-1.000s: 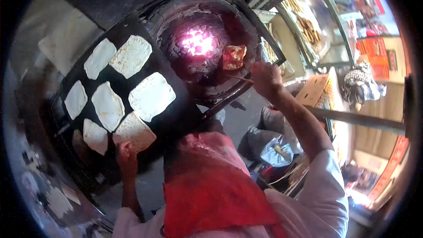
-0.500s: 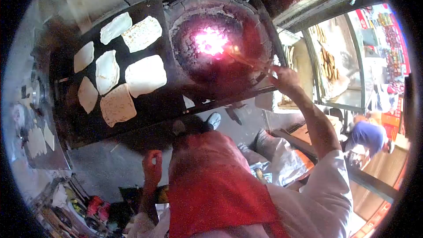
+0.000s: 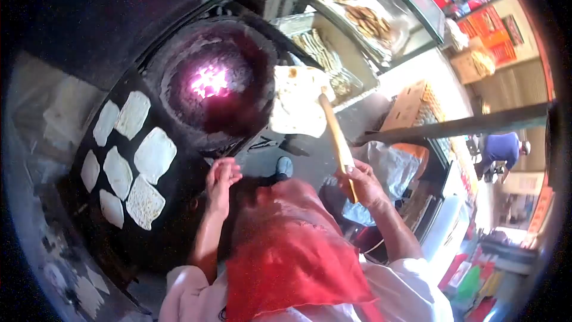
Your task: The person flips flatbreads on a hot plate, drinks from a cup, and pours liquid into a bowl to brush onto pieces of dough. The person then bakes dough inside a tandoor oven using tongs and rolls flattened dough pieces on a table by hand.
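My right hand [image 3: 361, 183] is closed around a long wooden handle [image 3: 336, 134]. At the handle's far end is a flatbread [image 3: 298, 101] with a few brown spots; what supports it underneath is hidden. The bread is held up beside the round oven pit [image 3: 161, 65], over its right rim. My left hand [image 3: 223, 179] holds nothing; its fingers are loosely bent and apart, near the pit's front edge. To its left, several flat dough pieces [image 3: 155, 155] lie on a dark griddle [image 3: 170, 226].
Glowing coals [image 3: 210, 81] burn inside the pit. At the back right stands a metal tray [image 3: 357, 92] of breads, next to a glass case [image 3: 411, 0]. Plastic bags [image 3: 387, 170] lie on my right. A person [image 3: 500, 148] is farther off at the right.
The wooden handle has come out of the pit and swung right toward me, with the flatbread now at its end. My left hand has risen. The view has turned right.
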